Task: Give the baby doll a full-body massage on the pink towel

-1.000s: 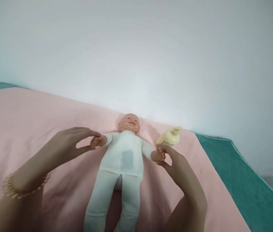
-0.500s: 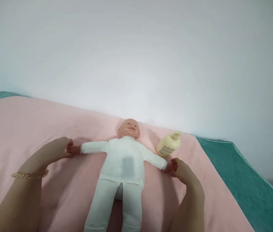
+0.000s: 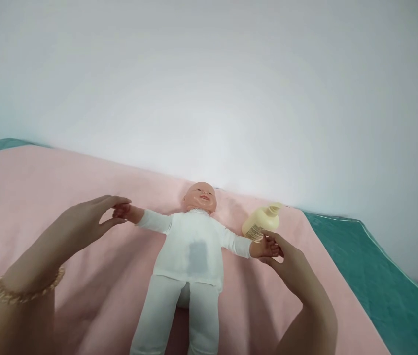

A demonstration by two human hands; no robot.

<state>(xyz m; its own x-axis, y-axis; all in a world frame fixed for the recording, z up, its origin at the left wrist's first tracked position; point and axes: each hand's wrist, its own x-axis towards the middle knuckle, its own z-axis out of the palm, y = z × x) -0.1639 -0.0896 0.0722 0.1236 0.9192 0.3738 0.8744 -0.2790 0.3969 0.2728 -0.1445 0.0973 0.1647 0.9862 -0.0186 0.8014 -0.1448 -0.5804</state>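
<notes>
A baby doll (image 3: 194,246) in a white top and trousers lies on its back, its arms spread wide and a grey patch on its chest. At the left, my left hand (image 3: 96,219) holds the doll's hand between thumb and fingers. On the other side, my right hand (image 3: 285,256) has thumb and fingertips around the doll's other hand. Just behind that doll arm a pale yellow pump bottle (image 3: 262,223) stands tilted, its printed label partly behind my fingertips.
A pink cloth (image 3: 64,177) lies under the doll and bottle. Teal cloth (image 3: 371,271) shows beyond it at the right and at the far left. A plain pale wall (image 3: 209,88) rises behind the back edge.
Both doll hands now show more between my fingers, and the doll's sleeves sit further from its hands. My left hand has moved slightly right and up; my right fingers have spread around the doll's hand.
</notes>
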